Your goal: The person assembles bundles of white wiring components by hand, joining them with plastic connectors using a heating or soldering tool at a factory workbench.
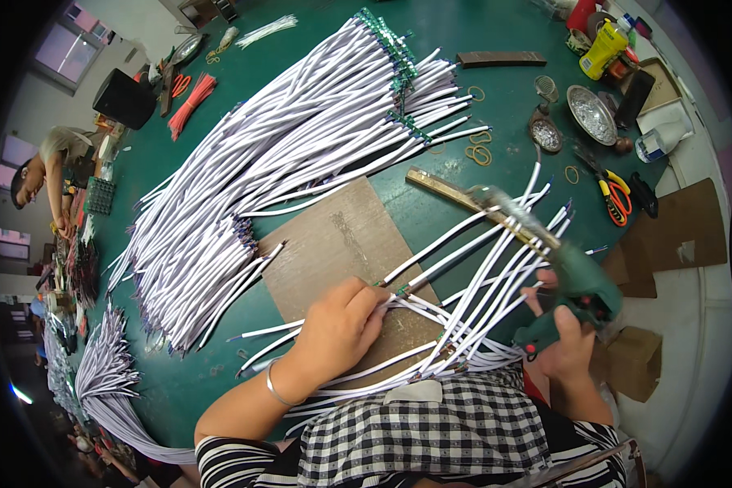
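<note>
in the head view, the left hand [337,325] is pinching the end of one thin white cable [431,252] with fingers closed on it, pressing it onto a brown rectangular cardboard sheet [333,236] on the round green table [464,32]. the right hand [569,342] is gripping a dark green glue gun [581,281], fingers wrapped tight round its handle; its nozzle is blurring and hard to make out. loose white cables are crossing between both hands, their lower ends hiding under a black-and-white checked cloth [431,435]. a big heap of white cables [285,154] is lying beyond the cardboard.
</note>
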{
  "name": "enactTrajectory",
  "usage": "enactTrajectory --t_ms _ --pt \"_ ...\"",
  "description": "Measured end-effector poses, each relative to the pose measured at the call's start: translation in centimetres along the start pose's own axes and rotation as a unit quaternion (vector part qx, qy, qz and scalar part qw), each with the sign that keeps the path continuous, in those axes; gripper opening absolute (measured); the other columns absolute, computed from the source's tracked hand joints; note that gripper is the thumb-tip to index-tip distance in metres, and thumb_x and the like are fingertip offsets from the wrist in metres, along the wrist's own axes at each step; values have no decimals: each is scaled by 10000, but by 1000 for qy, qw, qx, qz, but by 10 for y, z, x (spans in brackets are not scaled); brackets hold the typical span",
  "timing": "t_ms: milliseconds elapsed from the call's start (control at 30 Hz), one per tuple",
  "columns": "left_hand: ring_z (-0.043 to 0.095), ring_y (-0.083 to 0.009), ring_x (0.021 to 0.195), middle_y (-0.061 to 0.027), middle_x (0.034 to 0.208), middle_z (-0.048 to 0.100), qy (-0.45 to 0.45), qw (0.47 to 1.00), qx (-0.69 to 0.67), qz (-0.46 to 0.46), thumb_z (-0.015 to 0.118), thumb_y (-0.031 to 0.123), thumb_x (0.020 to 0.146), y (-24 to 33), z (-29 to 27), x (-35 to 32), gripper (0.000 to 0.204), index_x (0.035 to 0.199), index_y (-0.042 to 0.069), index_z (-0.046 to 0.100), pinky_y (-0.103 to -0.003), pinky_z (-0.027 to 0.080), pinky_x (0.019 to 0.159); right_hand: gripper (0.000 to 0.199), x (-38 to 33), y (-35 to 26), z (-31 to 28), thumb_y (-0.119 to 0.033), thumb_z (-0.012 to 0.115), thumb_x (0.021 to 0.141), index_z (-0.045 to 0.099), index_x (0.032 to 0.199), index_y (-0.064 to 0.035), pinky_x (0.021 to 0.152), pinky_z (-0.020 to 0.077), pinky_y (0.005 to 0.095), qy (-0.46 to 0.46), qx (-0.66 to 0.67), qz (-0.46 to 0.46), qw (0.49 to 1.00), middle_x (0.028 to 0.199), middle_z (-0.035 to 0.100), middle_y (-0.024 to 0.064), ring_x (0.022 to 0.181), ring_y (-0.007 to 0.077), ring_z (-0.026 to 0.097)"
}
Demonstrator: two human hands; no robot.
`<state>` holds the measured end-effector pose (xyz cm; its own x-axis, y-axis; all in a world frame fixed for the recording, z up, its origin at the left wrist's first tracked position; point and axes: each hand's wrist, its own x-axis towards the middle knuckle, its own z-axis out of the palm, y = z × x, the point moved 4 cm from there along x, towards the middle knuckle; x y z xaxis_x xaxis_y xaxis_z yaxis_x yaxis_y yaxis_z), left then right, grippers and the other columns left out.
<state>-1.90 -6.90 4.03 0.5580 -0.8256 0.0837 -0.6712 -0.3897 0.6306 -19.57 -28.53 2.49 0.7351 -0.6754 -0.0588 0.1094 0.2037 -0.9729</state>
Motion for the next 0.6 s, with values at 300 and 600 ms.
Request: enactTrajectory --t_ms 300,600 --pt "601 -140 757 -67 884 612 -168 759 -544 -315 564 86 902 -31 33 -5 133 1010 11 588 -259 492 640 561 5 -28 -1 -206 582 816 396 1293 22 990 420 438 16 -79 -41 996 1205 511 178 1105 255 516" --pt "580 -103 708 -59 836 604 31 655 -689 -310 616 44 860 -15 53 -15 160 1003 -3 563 -210 478 613 741 28 11 104 -348 623 821 239 1411 -112 1023 310 610 -201 287 122 929 1428 298 80 1283 260 369"
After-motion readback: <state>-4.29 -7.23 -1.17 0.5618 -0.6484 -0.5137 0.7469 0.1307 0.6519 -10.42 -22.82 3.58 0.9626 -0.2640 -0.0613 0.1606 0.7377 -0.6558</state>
